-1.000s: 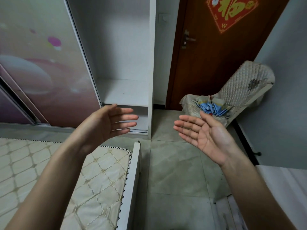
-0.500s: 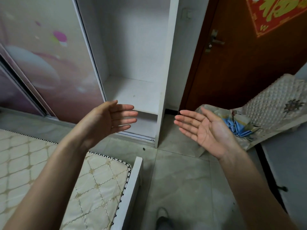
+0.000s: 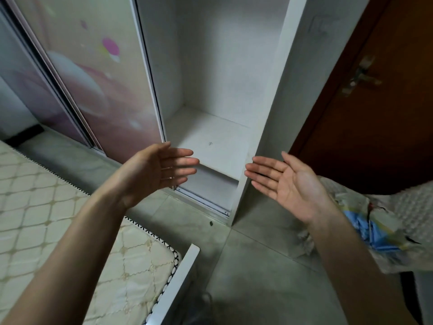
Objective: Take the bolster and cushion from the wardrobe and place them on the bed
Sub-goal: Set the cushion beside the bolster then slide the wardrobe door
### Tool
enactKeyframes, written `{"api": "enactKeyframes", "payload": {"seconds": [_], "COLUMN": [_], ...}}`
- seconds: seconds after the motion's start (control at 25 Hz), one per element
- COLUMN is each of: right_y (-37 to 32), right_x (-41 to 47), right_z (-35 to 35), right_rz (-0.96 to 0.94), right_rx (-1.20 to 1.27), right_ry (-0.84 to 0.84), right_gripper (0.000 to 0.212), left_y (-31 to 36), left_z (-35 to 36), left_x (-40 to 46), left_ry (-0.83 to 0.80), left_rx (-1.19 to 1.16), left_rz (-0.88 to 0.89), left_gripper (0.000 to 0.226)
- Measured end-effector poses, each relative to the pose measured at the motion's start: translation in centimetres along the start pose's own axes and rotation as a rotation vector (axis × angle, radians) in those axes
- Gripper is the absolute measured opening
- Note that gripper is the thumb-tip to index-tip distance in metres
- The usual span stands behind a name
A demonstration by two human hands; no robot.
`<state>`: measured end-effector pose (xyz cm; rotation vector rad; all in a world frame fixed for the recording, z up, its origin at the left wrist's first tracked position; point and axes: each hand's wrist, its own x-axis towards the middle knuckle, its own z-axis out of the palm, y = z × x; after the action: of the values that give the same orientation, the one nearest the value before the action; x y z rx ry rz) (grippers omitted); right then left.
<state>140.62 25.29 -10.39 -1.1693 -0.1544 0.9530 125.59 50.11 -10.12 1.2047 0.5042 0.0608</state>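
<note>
The white wardrobe (image 3: 278,95) stands ahead with its right section open; the shelf (image 3: 210,141) inside it is bare, and no bolster or cushion is in view. My left hand (image 3: 157,172) is stretched out, palm turned inward, fingers straight, holding nothing, just in front of the shelf edge. My right hand (image 3: 288,184) is held out palm up beside the wardrobe's right side panel, also holding nothing. The bed (image 3: 42,219) with its quilted cream mattress lies at the lower left under my left forearm.
A pink patterned sliding door (image 3: 98,78) covers the wardrobe's left part. A brown door (image 3: 375,113) is at the right. A chair with a quilted cover and blue papers (image 3: 386,231) stands at the right. The bed's white footboard (image 3: 178,282) borders the grey tiled floor.
The view has moved closer to the wardrobe and turned left. Both hands stay outstretched with straight fingers and hold nothing.
</note>
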Motion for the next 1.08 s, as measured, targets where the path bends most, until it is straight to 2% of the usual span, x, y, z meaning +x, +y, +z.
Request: {"api": "enactKeyframes", "payload": {"seconds": [0.28, 0.64, 0.76, 1.08], "right_y": [-3.6, -8.7, -9.6, -11.4], "right_x": [9.0, 21.9, 25.8, 36.6], "right_z": [0.6, 5.6, 6.6, 9.1], "right_rz": [0.019, 0.029, 0.077, 0.205], "right_rx": [-0.029, -0.08, -0.083, -0.155], "right_ry": [-0.121, -0.217, -0.251, -0.38], "right_gripper": [0.058, 0.053, 0.053, 0.059], "left_y": [3.4, 9.0, 10.2, 12.1], "left_z": [-2.2, -8.3, -10.4, -13.7], "left_x": [6.8, 14.3, 15.9, 21.5], "left_ry": [0.047, 0.134, 0.172, 0.323], "left_rx": [0.008, -0.04, -0.129, -0.133], "left_rz": [0.039, 0.074, 0.073, 0.113], "left_gripper": [0.045, 0.044, 0.044, 0.043]}}
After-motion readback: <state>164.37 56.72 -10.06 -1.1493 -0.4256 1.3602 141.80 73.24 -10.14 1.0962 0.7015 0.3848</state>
